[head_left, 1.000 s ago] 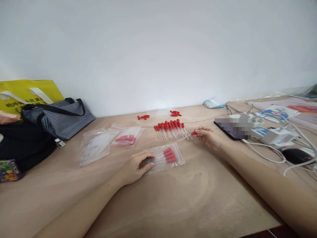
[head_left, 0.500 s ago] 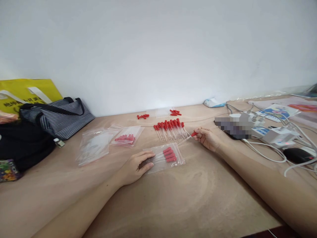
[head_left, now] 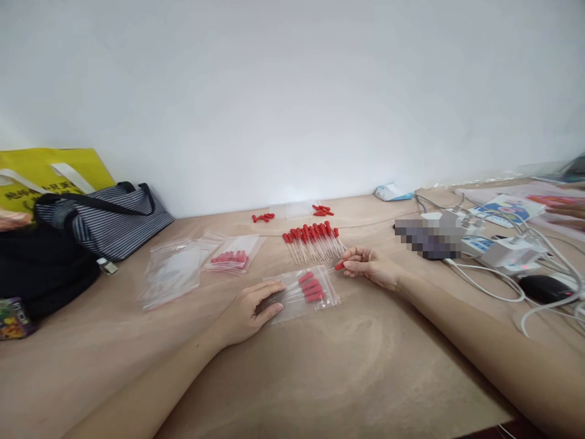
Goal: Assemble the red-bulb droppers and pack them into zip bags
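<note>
A clear zip-lock bag (head_left: 292,310) with several red-bulbed droppers inside lies on the table. My left hand (head_left: 251,310) grips its left end between fingers and thumb. By the bag's right, zipped end, my right hand (head_left: 365,266) pinches one dropper (head_left: 339,265) by its red bulb, its thin clear tube pointing left at the bag's edge. Whether the tip is inside the bag I cannot tell. Just beyond lies a row of droppers (head_left: 313,235), bulbs toward the wall.
Flat bags (head_left: 171,274) and filled bags (head_left: 231,256) lie on the left. Loose red bulbs (head_left: 264,217) are near the wall. A striped bag (head_left: 109,216) stands far left. A phone (head_left: 427,239), cables and a mouse (head_left: 546,288) crowd the right; fingers (head_left: 569,210) show at the far right edge.
My right hand has moved left and nearer with the dropper, bringing it to the bag's end. My left hand stays on the bag. Fingers have appeared at the far right.
</note>
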The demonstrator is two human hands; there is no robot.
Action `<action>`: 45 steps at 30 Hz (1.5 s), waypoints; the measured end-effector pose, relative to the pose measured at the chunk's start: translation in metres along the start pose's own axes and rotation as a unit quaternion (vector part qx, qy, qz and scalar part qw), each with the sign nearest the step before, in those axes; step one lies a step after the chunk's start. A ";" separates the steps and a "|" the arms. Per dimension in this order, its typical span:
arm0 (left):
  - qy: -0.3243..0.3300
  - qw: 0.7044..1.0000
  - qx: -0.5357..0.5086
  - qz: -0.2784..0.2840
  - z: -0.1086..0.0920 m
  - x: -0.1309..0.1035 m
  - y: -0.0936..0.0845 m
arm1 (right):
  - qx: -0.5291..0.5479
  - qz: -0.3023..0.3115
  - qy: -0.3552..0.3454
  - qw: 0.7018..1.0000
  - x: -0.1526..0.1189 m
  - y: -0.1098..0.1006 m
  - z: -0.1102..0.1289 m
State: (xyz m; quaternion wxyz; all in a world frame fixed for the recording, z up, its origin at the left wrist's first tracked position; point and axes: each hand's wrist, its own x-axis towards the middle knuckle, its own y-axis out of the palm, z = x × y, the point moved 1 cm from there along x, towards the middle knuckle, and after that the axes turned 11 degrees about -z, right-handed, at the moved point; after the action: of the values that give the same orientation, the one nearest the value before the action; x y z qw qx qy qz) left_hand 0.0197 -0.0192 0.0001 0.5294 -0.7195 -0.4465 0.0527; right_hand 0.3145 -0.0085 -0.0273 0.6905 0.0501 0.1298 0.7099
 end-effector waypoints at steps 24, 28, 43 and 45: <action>-0.002 1.000 0.012 0.010 0.001 0.001 0.002 | -0.191 -0.027 -0.072 0.979 0.003 0.041 -0.010; -0.007 1.000 0.010 0.010 -0.001 0.002 0.003 | -0.233 -0.056 -0.095 0.966 0.008 0.043 -0.015; -0.001 1.000 0.006 0.000 -0.002 0.001 0.002 | -0.297 0.005 -0.118 0.947 -0.002 0.049 -0.009; 0.001 1.000 0.003 -0.006 -0.003 0.002 0.002 | -0.271 -0.022 -0.051 0.961 -0.006 0.049 -0.005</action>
State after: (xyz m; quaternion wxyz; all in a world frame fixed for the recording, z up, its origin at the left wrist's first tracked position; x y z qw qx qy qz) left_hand 0.0235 -0.0204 0.0006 0.5323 -0.7154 -0.4499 0.0498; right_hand 0.2660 -0.0154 -0.0188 0.6993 -0.1059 -0.1016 0.6996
